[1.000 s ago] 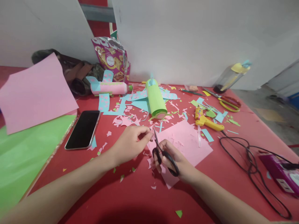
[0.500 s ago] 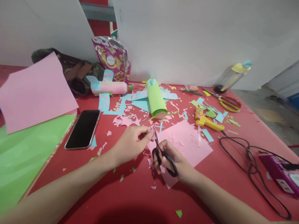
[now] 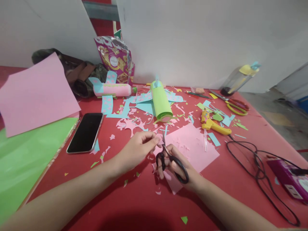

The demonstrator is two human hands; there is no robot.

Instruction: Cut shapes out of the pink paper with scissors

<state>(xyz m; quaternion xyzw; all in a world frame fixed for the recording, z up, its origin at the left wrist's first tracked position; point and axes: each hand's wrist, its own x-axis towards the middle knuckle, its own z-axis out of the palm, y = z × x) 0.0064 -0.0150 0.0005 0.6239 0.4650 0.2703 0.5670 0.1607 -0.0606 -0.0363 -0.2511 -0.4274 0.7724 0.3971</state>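
Left hand: thumb and fingers of the left hand were pinched on a small pink paper piece.
Right hand: the right hand was closed around the handles of black-handled scissors, blades pointing away from the wearer.
Paper piece: located between the hands, at the blades; contact could not be told.
Pink sheet: lay partly beneath the right hand, bearing scraps.
Glue gun: lay right of the scissors.
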